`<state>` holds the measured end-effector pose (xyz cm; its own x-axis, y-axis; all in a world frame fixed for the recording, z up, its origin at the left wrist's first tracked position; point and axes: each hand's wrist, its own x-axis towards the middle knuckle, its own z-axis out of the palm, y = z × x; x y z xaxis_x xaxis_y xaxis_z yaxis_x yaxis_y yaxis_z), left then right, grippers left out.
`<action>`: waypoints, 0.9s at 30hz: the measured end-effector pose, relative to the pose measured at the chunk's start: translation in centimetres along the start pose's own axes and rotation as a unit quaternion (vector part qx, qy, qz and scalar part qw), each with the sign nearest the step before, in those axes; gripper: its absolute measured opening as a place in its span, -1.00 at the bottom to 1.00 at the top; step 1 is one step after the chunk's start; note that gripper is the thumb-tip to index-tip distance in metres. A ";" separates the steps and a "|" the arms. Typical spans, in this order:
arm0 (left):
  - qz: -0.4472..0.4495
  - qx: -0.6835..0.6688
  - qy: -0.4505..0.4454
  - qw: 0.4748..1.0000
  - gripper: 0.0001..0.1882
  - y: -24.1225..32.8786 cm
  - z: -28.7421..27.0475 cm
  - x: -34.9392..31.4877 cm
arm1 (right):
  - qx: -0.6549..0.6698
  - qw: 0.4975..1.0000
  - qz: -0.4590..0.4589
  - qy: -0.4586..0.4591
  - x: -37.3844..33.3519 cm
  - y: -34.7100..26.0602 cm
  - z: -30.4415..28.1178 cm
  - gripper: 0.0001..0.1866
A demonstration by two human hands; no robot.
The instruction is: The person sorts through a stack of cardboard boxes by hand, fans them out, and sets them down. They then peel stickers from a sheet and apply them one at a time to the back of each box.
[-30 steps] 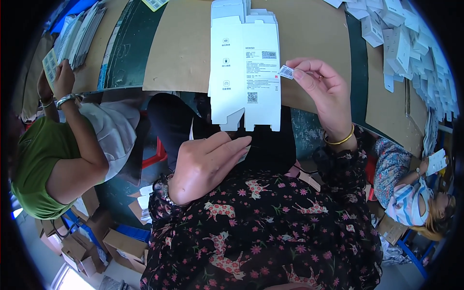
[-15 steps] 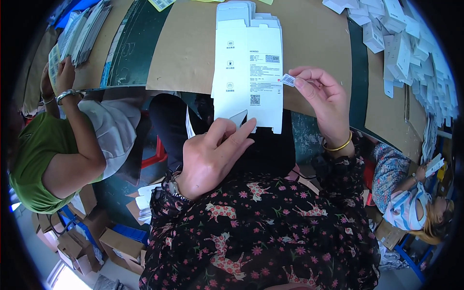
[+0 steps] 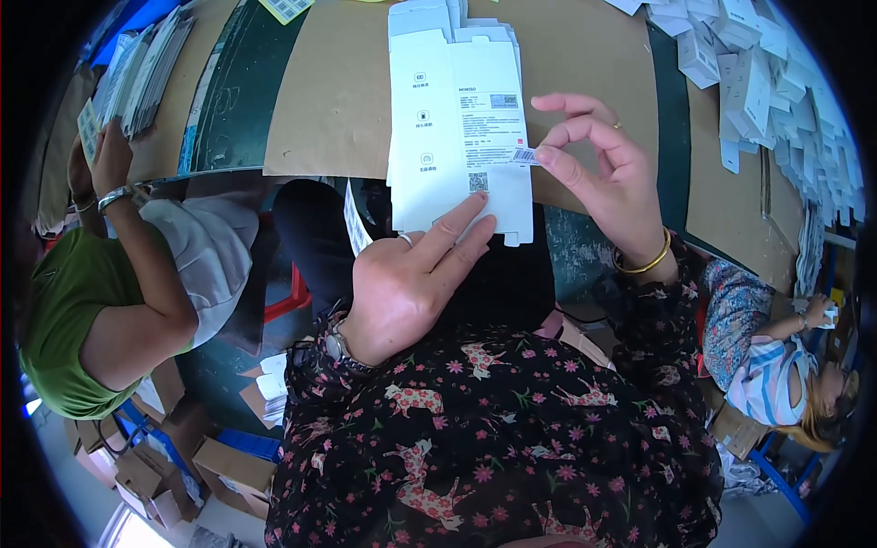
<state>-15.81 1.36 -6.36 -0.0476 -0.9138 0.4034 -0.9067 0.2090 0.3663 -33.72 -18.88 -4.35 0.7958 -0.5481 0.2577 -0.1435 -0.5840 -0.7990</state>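
Observation:
A stack of flat, unfolded white cartons lies before me, reaching over the table's near edge. My left hand rests at its lower end, index and middle fingers stretched onto the top carton beside a printed square code. A white sheet of labels sticks out behind that hand, apparently held by its curled fingers, which are hidden. Between thumb and index finger, my right hand pinches a small white barcode label, its other fingers raised. The label is over the carton's right-hand printed panel; whether it touches cannot be told.
Brown cardboard covers much of the green table. White boxes are heaped at the far right. At left a person in green handles a yellowish sheet beside stacked flat cartons; another person sits at right.
My right hand has brought the label left and slightly down, over the carton's printed panel. My left fingers have shifted up toward the square code, and the label sheet shows more.

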 end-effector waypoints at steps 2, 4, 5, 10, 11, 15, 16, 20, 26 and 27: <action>-0.005 -0.002 -0.005 1.000 -0.58 -0.1 -0.1 -0.2 | 0.026 1.000 0.015 0.001 0.0 0.1 0.0 -0.91; -0.015 -0.003 -0.015 1.000 -0.58 -0.1 -0.3 -0.3 | 0.080 0.996 0.042 0.002 0.0 0.3 0.0 -0.90; -0.014 -0.003 -0.015 1.000 -0.58 -0.2 -0.1 -0.4 | 0.080 0.996 0.042 0.003 -0.1 0.3 0.1 -0.90; -0.018 -0.055 0.040 0.997 -0.63 -0.3 0.3 -0.7 | 0.233 0.963 0.118 0.063 -0.9 0.8 1.7 -0.79; -0.036 -0.084 0.038 0.995 -0.63 -0.2 -0.1 -0.6 | 0.246 0.956 0.130 0.093 -1.0 1.0 2.1 -0.74; -0.072 -0.105 0.084 0.988 -0.62 -0.6 -0.9 -0.7 | 0.253 0.946 0.129 0.156 -1.2 1.0 3.0 -0.58; -0.082 -0.101 0.108 0.986 -0.61 -0.6 -1.1 -0.6 | 0.250 0.945 0.123 0.172 -1.3 0.9 3.2 -0.52; -0.267 -0.155 0.079 0.948 -0.52 0.7 -1.8 -0.1 | 0.233 0.949 0.135 0.162 -2.1 0.3 3.8 -0.39; -0.283 -0.137 0.066 0.947 -0.44 0.3 -0.8 -0.4 | 0.220 0.953 0.148 0.146 -1.8 -0.3 4.9 -0.31; -0.275 -0.129 0.067 0.950 -0.42 0.1 -0.7 -0.5 | 0.212 0.956 0.135 0.151 -1.9 -0.1 5.1 -0.31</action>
<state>-15.64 2.07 -5.94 0.4738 -0.8604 0.1874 -0.6455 -0.1945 0.7386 -32.16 -14.73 -7.54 0.5479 -0.8300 0.1041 -0.0176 -0.1359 -0.9906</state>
